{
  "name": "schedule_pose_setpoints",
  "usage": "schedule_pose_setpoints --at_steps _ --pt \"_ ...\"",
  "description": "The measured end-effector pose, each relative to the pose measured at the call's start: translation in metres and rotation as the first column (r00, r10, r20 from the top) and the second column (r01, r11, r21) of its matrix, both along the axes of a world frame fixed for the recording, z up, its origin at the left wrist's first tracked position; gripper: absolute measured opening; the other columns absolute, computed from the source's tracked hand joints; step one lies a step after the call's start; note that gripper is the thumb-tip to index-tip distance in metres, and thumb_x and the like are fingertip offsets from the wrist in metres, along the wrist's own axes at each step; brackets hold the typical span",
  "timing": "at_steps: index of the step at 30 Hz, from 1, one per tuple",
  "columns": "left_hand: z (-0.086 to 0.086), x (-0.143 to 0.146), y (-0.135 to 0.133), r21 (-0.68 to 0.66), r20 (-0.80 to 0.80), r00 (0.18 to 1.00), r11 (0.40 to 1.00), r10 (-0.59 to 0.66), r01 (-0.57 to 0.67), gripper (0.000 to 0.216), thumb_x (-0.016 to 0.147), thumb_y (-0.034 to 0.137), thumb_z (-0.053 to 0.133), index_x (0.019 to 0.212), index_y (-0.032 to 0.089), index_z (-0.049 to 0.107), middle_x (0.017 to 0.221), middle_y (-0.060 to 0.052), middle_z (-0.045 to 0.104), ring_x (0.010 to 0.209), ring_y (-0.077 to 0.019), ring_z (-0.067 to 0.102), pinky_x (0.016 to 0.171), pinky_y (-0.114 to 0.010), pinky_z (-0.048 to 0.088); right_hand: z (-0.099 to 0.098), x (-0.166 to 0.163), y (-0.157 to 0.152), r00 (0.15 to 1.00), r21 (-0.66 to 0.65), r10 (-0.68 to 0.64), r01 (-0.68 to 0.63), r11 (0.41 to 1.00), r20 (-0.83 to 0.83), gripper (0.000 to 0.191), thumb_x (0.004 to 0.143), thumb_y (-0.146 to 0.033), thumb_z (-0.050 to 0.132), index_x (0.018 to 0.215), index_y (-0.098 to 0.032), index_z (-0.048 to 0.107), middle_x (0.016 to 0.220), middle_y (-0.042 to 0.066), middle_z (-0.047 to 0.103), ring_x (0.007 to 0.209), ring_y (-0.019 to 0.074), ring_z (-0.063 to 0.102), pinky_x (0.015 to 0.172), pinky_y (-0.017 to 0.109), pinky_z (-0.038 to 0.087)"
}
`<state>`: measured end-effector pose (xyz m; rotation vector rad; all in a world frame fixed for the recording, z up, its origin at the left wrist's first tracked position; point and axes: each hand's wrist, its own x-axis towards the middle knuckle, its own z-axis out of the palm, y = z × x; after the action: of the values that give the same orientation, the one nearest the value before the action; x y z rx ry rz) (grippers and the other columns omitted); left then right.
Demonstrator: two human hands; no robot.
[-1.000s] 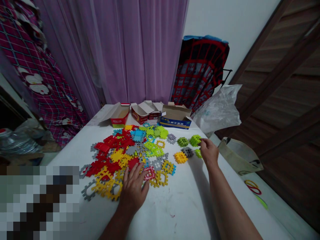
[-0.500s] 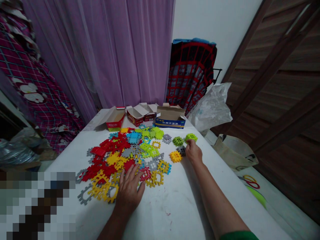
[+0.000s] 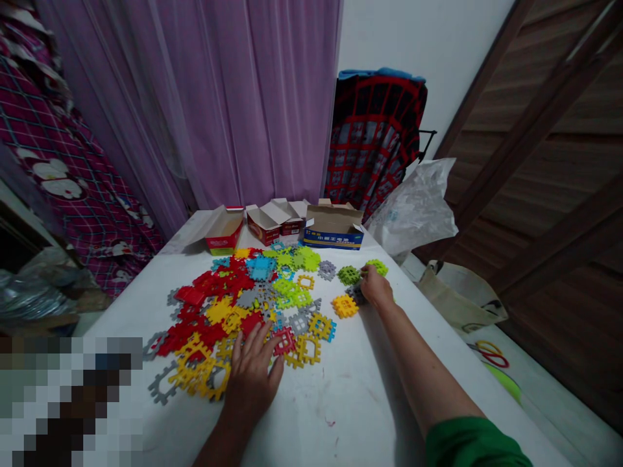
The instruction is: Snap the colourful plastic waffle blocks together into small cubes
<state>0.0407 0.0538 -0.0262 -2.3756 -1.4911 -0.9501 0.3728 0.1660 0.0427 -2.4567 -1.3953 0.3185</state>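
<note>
The small grey block (image 3: 355, 295) lies right of the frame's centre, on the white surface (image 3: 341, 402), half hidden under the fingertips of the right hand (image 3: 377, 287). That hand is stretched out from a green sleeve (image 3: 472, 444) at the lower right, its fingers curled down over the block; whether it actually grips the block cannot be told. Just above the hand sits a lime-green block (image 3: 378, 265), to its left a dark green block (image 3: 348, 275), and just below and left of the grey one a yellow block (image 3: 344, 305).

Left of these four spreads a pile of interlocking tiles (image 3: 219, 285), red, yellow, grey, blue and light green, lying flat and overlapping across the middle of the frame. The left hand (image 3: 253, 373) rests on the pile's near edge at the lower centre, palm down, fingers spread wide and holding nothing; its fingertips touch a red tile (image 3: 285, 340) and the yellow ones beside it.

Along the far edge of the surface stand opened cartons: a red carton (image 3: 222, 231) on its side, a smaller red carton (image 3: 272, 225), and a blue-and-brown carton (image 3: 333, 228). A crumpled clear plastic bag (image 3: 413, 207) hangs off the right corner. Behind are a purple curtain (image 3: 243, 97), a red-and-black checked cloth (image 3: 377, 143) on a rack, and dark wooden panelling (image 3: 559, 162) at the right
</note>
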Motion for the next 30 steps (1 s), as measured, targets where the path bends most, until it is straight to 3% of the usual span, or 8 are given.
schedule_pose_setpoints --at_steps 14,16,20,25,30 --pt "-0.005 -0.007 0.005 0.025 -0.055 0.997 0.998 -0.049 0.051 0.030 0.088 0.026 0.057 0.115 0.028 0.068 0.137 -0.007 0.064 0.127 -0.0281 0.059 0.120 -0.054 0.025 0.007 0.000 -0.006 1.000 0.004 -0.013 0.013 1.000 0.010 0.044 0.090 -0.022 0.042 0.133 -0.024 0.053 0.121 0.008 0.070 0.110 0.0236 0.065 0.085 0.032 0.047" --pt "-0.004 -0.006 0.005 0.016 -0.043 0.999 1.000 -0.024 0.025 0.029 0.088 0.025 0.055 0.114 0.027 0.068 0.138 -0.007 0.063 0.128 -0.0282 0.058 0.120 -0.054 0.025 0.006 -0.001 -0.014 1.000 0.060 -0.027 0.028 0.998 -0.004 0.043 0.089 -0.021 0.043 0.130 -0.025 0.055 0.123 0.007 0.070 0.109 0.0241 0.065 0.085 0.033 0.046" --pt "-0.003 -0.005 0.004 0.006 -0.033 0.999 1.000 -0.023 0.023 0.029 0.089 0.025 0.054 0.113 0.028 0.069 0.139 -0.007 0.063 0.130 -0.0281 0.057 0.120 -0.055 0.024 -0.009 -0.012 -0.044 0.996 0.290 -0.003 0.030 0.956 -0.094 0.035 0.088 -0.023 0.040 0.116 -0.022 0.062 0.115 0.005 0.073 0.101 0.0231 0.067 0.086 0.032 0.048" --pt "-0.005 -0.010 0.006 -0.008 -0.066 0.997 0.999 -0.035 0.035 0.031 0.088 0.027 0.057 0.117 0.029 0.068 0.139 -0.007 0.062 0.130 -0.0279 0.056 0.121 -0.054 0.025 -0.032 -0.047 -0.081 0.965 0.488 0.160 -0.040 0.872 -0.208 0.031 0.084 -0.028 0.039 0.097 -0.022 0.067 0.100 0.006 0.076 0.092 0.0217 0.068 0.086 0.031 0.051" --pt "0.001 -0.008 0.003 -0.033 -0.058 0.998 0.999 0.017 -0.019 0.032 0.089 0.026 0.055 0.118 0.028 0.068 0.146 -0.009 0.056 0.137 -0.0300 0.050 0.118 -0.057 0.028 -0.041 -0.082 -0.098 0.933 0.620 0.296 -0.111 0.777 -0.204 0.034 0.088 -0.037 0.038 0.096 -0.022 0.068 0.101 0.008 0.076 0.094 0.0215 0.069 0.089 0.032 0.052"
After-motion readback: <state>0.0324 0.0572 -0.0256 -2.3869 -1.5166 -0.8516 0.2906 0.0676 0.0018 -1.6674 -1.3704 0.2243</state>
